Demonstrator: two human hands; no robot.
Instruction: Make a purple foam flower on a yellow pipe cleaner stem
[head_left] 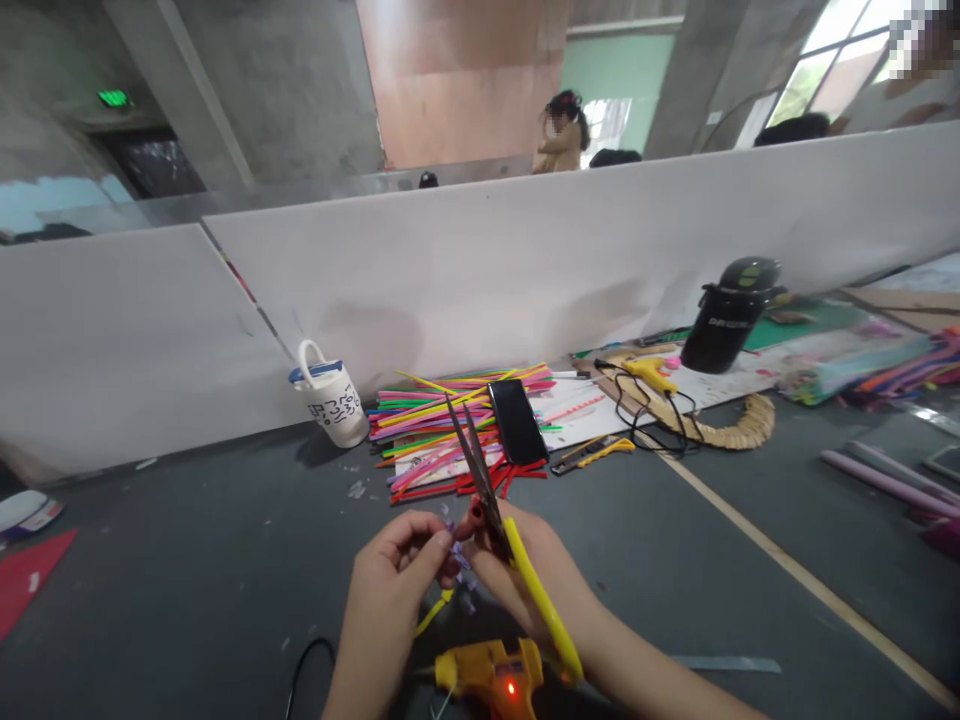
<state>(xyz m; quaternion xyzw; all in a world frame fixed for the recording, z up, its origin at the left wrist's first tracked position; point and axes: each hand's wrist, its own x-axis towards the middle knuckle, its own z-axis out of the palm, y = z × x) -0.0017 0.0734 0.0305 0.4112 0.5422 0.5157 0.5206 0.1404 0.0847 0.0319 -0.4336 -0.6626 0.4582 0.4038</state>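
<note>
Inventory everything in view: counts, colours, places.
scissors: one, yellow-handled, front centre
scraps: several, purple, beside scissors
glue guns: two, yellow, front and right
strips: many, multicoloured, centre
phone: one, black, on strips
cutter: one, yellow, beside phone
cup: one, white, left
bottle: one, black, right
panels: two, white, behind
table: one, grey, beneath
people: at least two, one tan-clad, beyond panels
clutter: uncounted, mixed colours, right
left hand: one, at scraps
right hand: one, holding scissors

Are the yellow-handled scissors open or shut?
The scissors are slightly open: their two blades spread apart toward the tips.
</note>
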